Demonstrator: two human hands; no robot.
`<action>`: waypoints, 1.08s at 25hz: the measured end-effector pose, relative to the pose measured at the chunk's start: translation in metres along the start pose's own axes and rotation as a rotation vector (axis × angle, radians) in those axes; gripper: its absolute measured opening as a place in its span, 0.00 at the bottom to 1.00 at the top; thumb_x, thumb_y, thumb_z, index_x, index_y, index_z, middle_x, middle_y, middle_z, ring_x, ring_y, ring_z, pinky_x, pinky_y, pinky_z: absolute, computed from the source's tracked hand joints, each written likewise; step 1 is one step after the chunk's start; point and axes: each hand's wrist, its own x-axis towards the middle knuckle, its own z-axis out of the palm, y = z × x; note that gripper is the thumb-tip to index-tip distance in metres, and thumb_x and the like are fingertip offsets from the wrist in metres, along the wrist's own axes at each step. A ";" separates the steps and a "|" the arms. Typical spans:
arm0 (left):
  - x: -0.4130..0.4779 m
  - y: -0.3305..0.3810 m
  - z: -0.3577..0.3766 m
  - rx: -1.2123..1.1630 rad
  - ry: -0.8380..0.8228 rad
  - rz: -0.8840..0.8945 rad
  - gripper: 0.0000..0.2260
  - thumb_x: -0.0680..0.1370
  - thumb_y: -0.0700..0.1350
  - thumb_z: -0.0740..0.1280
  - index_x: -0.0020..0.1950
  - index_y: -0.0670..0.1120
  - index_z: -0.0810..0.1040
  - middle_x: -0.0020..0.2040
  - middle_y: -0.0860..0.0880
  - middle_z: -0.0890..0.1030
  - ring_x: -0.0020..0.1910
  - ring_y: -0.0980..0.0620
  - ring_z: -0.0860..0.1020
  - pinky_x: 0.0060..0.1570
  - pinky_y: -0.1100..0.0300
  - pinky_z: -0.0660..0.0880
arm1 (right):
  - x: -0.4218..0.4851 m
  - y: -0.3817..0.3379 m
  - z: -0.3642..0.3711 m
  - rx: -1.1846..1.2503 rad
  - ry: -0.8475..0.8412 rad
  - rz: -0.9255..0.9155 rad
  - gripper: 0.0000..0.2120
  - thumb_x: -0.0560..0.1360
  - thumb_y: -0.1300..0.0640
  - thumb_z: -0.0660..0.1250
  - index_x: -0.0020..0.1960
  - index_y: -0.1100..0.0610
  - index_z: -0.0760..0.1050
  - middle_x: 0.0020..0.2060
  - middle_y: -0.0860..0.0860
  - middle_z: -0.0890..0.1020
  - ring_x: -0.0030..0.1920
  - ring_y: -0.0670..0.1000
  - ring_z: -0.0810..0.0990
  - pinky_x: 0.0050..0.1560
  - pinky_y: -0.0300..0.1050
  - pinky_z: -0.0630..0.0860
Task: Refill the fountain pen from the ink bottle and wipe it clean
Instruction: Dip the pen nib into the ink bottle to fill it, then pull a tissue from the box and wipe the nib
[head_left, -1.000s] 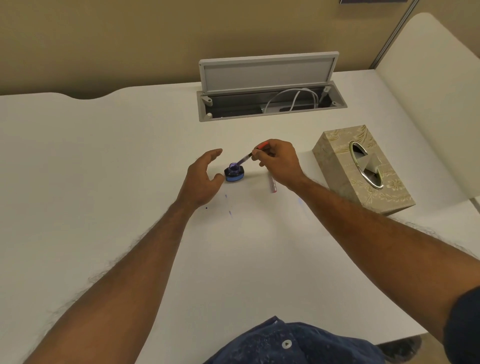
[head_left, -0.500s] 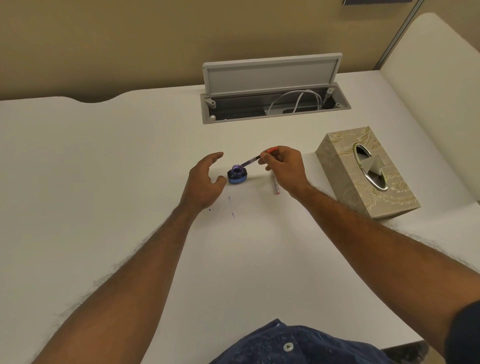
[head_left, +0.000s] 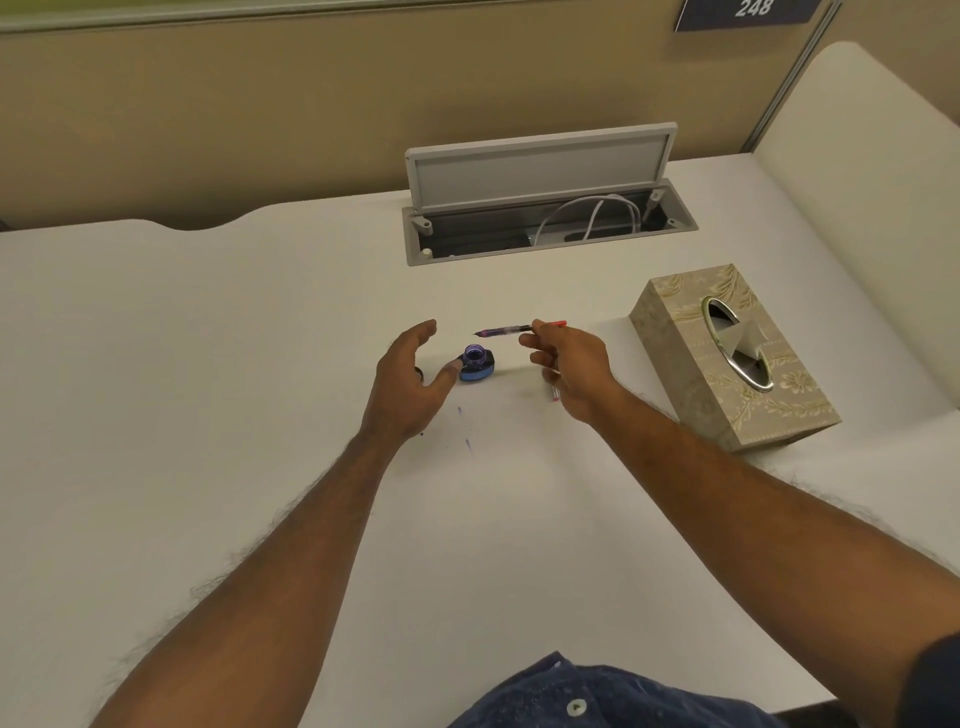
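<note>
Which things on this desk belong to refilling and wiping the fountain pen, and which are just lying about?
Part of the job:
fountain pen, pinched in the right hand
ink bottle, lid off
tissue box, likely for the wiping

Just lying about:
cable hatch, lid up
white cable inside it
number sign on the wall

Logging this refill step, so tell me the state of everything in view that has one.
ink bottle: uncapped, upright on the table.
fountain pen: pinched roughly level, nib outside the bottle.
left hand: open, thumb at the bottle's side.
right hand: pinching the pen.
tissue box: a tissue poking from its slot.
cable hatch: lid raised.
table: purple ink marks near the bottle.
</note>
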 end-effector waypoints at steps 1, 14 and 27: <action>-0.001 0.002 0.001 -0.006 0.022 0.004 0.25 0.75 0.50 0.71 0.69 0.47 0.70 0.67 0.53 0.74 0.64 0.57 0.72 0.50 0.75 0.65 | -0.003 0.000 0.001 0.073 -0.019 0.049 0.06 0.77 0.52 0.67 0.48 0.53 0.81 0.45 0.49 0.86 0.40 0.46 0.78 0.40 0.41 0.71; -0.029 0.064 0.050 -0.378 0.101 -0.113 0.16 0.78 0.50 0.67 0.64 0.46 0.75 0.54 0.53 0.80 0.54 0.57 0.78 0.49 0.71 0.75 | -0.057 0.000 0.011 0.684 -0.155 0.261 0.07 0.76 0.55 0.66 0.47 0.58 0.80 0.39 0.50 0.84 0.31 0.45 0.74 0.36 0.39 0.69; -0.056 0.102 0.080 -0.419 0.135 -0.181 0.12 0.77 0.51 0.67 0.56 0.47 0.82 0.45 0.55 0.85 0.45 0.59 0.83 0.38 0.72 0.74 | -0.104 0.019 -0.006 0.764 -0.225 0.209 0.13 0.79 0.51 0.63 0.54 0.57 0.82 0.46 0.52 0.85 0.51 0.52 0.81 0.59 0.50 0.74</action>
